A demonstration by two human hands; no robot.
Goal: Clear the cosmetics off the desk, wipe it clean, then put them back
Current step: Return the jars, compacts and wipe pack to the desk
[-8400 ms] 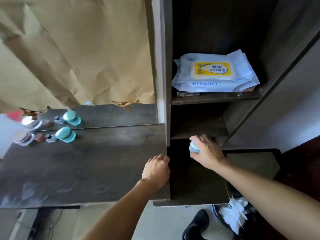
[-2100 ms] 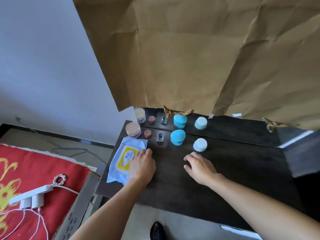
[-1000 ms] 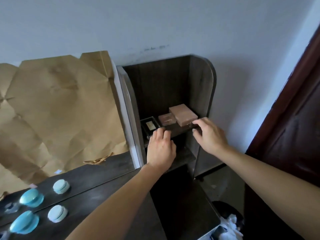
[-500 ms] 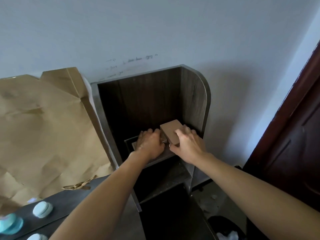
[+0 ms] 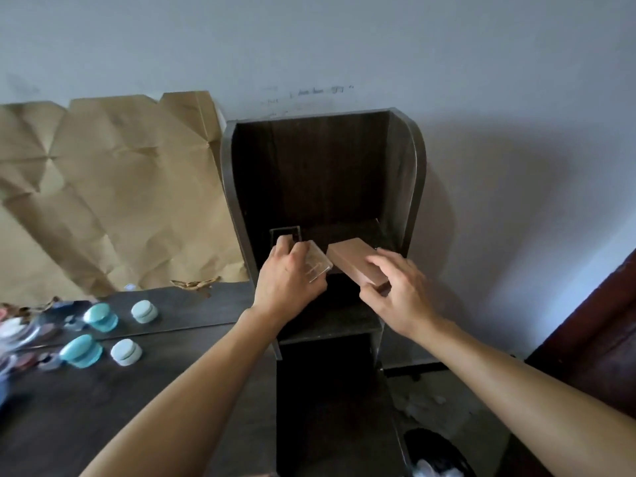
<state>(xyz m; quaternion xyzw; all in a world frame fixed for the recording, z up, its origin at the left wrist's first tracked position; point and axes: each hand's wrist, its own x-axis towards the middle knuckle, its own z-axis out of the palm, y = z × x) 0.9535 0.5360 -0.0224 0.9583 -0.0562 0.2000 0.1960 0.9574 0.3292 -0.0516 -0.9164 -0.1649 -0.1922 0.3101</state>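
Observation:
My left hand [image 5: 287,282] grips a small clear-cased compact [image 5: 317,265], lifted off the top shelf of the dark shelf unit [image 5: 411,187]. My right hand [image 5: 395,287] holds a pinkish-brown rectangular box [image 5: 354,263] beside it, tilted, in front of the same shelf. A dark square case [image 5: 285,233] stays on the shelf behind my left hand. On the dark desk [image 5: 137,407] at the left stand a teal jar [image 5: 81,351] and a pale blue jar [image 5: 125,352], with more small cosmetics blurred at the far left edge.
A mirror [image 5: 179,309] behind the desk doubles the jars; crumpled brown paper [image 5: 113,187] covers most of it. Lower shelves of the unit sit below my hands. A bin with white tissues [image 5: 433,459] stands on the floor at the right, near a dark door [image 5: 599,325].
Half a second ago both hands rested on the items on the top shelf. Now each hand has lifted its item off the shelf and drawn it toward me.

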